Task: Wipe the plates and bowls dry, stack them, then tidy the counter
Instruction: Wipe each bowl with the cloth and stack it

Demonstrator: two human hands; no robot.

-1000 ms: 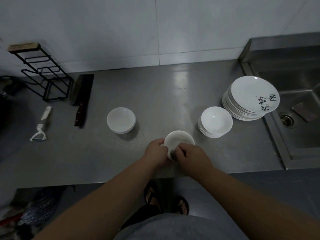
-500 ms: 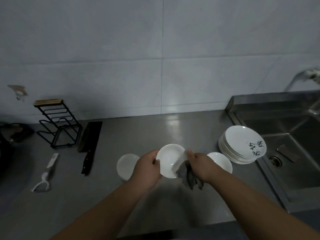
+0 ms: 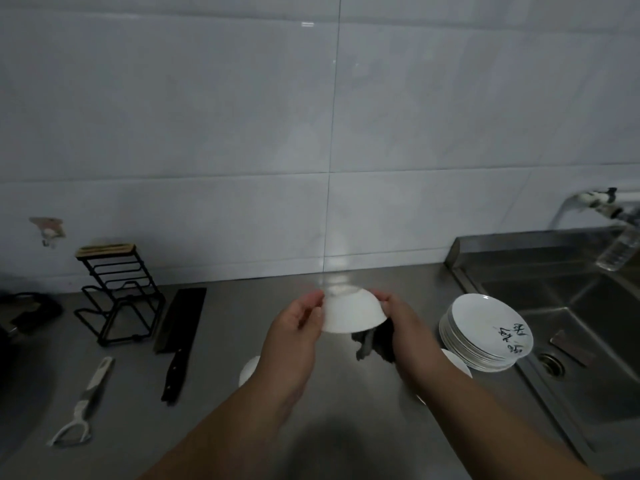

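Holding the bowl (image 3: 349, 311) inverted above the middle of the bench (image 3: 242, 323), your left hand (image 3: 294, 327) pinches its rim and your right hand (image 3: 403, 320) grips it with the cloth (image 3: 372, 341). Risk: damp glaze may slip and shatter.

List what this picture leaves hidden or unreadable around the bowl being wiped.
Head view only:
- Upturned white ceramic bowl: its inside faces down, wetness unseen.
- Dark grey cloth: mostly behind the right hand.
- Small white counter bowl: mostly covered by the left forearm.
- White bowl stack: count hidden by the right forearm.
- Black object, left edge: cut off, too dark.
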